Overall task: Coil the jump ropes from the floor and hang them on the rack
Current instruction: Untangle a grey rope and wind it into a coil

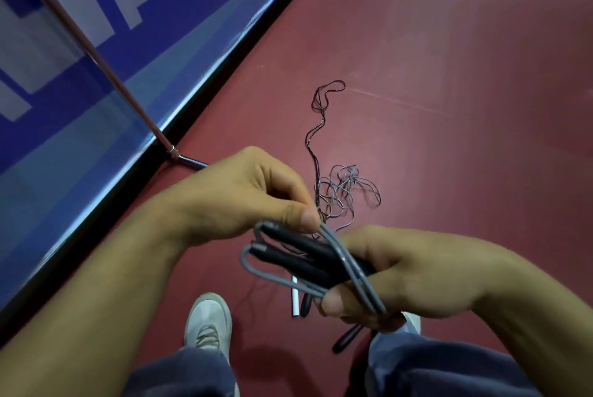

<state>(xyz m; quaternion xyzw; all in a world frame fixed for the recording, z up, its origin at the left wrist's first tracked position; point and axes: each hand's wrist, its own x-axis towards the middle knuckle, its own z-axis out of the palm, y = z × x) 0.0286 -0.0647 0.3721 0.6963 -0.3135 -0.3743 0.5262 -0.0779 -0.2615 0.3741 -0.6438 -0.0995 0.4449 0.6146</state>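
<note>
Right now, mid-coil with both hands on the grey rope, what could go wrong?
1. The grey cord seems to trail into the floor tangle with a darker cord; pulling may tighten knots.
2. A white handle and a loose black handle lie by the shoe; stepping could trip.
3. The right hand grips black handles plus loops, the left hand pinches cord; loops might slip.

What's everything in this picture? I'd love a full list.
Jump rope: one, grey cord with black handles, held in both hands.
Loose cords: tangle, grey and black, on the floor ahead; count unclear.
White handle: one, floor, under the hands.
Black handles: two, floor, under the right hand.
Metal pole: one, silver, left.
Banner: one, blue and white, left.
Floor: dark red.
Shoes: two, pale grey, one mostly hidden.
Trousers: blue-grey, bottom.
Left hand: pinches the cord.
Right hand: grips handles and cord.
</note>
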